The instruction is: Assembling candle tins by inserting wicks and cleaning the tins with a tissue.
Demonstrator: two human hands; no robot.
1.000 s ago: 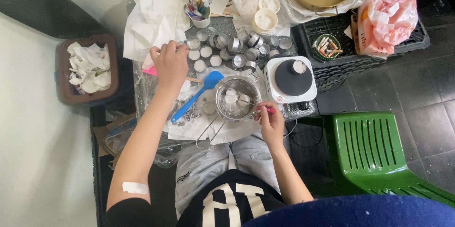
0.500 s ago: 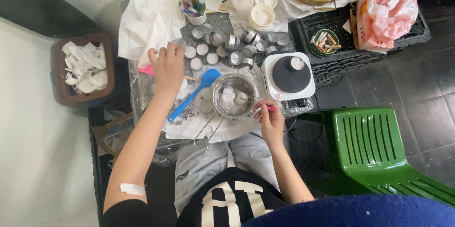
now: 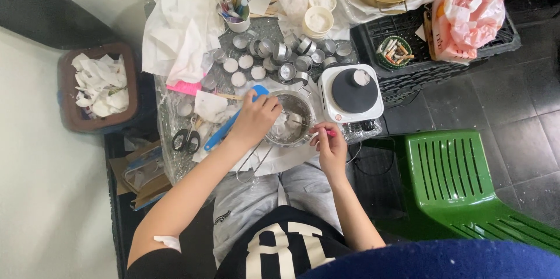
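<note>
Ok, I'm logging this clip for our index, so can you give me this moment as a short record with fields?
Left hand: at the rim of the small metal bowl, over its left side
Right hand: holds a pink-handled tool reaching into the bowl
Bowl contents: pale lumps
Right of bowl: white hotplate
Behind bowl: small metal cups
Left of bowl: blue spatula, scissors

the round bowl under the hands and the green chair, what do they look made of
The round bowl looks like bare metal: silvery grey with a dull sheen and a thin rim. The green chair looks like moulded plastic: one even glossy colour, slots cut through the seat, soft highlights along its edges.
</note>
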